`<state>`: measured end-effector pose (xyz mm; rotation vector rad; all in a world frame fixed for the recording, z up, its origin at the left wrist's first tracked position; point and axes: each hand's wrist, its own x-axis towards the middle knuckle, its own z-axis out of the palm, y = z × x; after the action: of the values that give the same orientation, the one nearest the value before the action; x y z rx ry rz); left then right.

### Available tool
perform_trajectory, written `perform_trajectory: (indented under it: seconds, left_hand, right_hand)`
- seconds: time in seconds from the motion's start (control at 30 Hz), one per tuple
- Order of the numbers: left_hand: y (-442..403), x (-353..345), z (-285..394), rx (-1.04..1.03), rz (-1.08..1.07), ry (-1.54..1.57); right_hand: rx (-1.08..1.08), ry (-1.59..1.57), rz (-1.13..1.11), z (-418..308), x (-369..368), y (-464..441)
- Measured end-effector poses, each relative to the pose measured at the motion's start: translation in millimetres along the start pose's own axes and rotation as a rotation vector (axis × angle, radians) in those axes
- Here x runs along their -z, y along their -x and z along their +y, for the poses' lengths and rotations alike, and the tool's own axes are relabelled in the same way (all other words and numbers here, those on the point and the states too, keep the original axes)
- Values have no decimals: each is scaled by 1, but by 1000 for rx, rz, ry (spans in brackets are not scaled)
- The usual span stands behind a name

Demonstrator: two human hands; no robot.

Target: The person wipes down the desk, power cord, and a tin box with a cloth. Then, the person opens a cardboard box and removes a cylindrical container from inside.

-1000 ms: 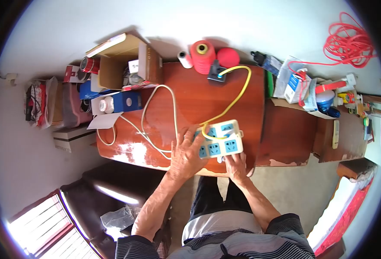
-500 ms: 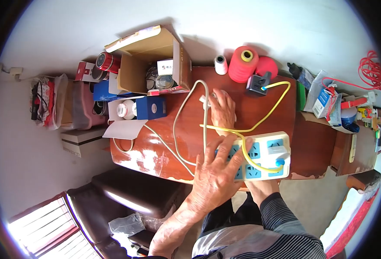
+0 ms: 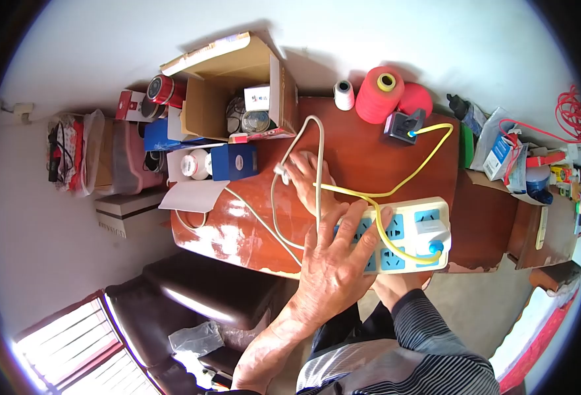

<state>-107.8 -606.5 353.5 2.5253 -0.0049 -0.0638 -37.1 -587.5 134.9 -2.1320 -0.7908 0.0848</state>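
The power strip (image 3: pixel 407 242) sits over the near edge of the table (image 3: pixel 363 158), above the right forearm, which passes beneath it. The left hand (image 3: pixel 335 266) lies open on the strip's left end, fingers spread. A white plug (image 3: pixel 432 229) is seated at the right end; its yellow cord (image 3: pixel 403 189) runs to a black adapter (image 3: pixel 399 125) at the back.

Change noted: 1 second ago both hands were at the strip; now the right hand (image 3: pixel 311 184) is out on the tabletop, farther left than 0.5 seconds ago. Its fingers reach a small white connector (image 3: pixel 280 173) beside the looped white cord (image 3: pixel 320 141); I cannot tell whether they grip it. In my judgement, this leaves the left hand alone steadying the strip.
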Motion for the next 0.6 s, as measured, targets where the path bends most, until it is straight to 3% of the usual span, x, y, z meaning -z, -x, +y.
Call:
perform_trajectory:
  seconds: [0.03, 0.13, 0.3, 0.6]
  left_hand:
    - [2, -1, -1, 5, -6, 1]
    - [1, -3, -2, -12, 69, -1]
    - [-5, -4, 4, -2, 36, 5]
    - [-3, -11, 1, 39, 52, 11]
  right_hand:
    - [78, 32, 87, 1, -7, -4]
    - [85, 149, 10, -5, -7, 16]
    - [75, 240, 170, 30, 34, 1]
    - [9, 260, 379, 63, 34, -26]
